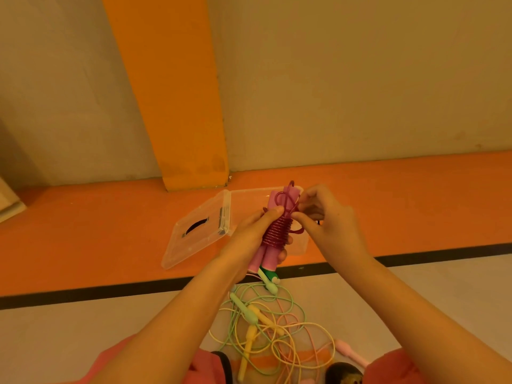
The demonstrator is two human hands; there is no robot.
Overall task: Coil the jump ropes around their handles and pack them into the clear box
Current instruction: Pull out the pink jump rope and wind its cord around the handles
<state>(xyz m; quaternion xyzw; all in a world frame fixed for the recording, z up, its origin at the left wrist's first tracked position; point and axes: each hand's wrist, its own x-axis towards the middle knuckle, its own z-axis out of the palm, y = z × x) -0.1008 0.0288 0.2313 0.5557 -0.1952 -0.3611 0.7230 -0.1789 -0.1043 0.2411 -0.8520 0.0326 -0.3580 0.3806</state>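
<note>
My left hand [249, 234] grips a pair of pink jump-rope handles [267, 257] held together, with dark pink rope [278, 230] coiled tightly around their middle. My right hand [324, 217] pinches the loose end of that rope near the top of the handles, where a loop sticks up. Behind the bundle lies the clear box [300, 243], mostly hidden by my hands, with its clear lid [199, 231] open flat to the left. On the floor below lie loose tangled ropes in green [241, 303], yellow [248, 342] and pale pink [349, 351] with their handles.
An orange floor strip with a black line runs across; an orange pillar [177, 106] rises against the wall behind the box. My knees in pink clothing sit at the bottom corners. A dark round object [343, 374] lies at the bottom right.
</note>
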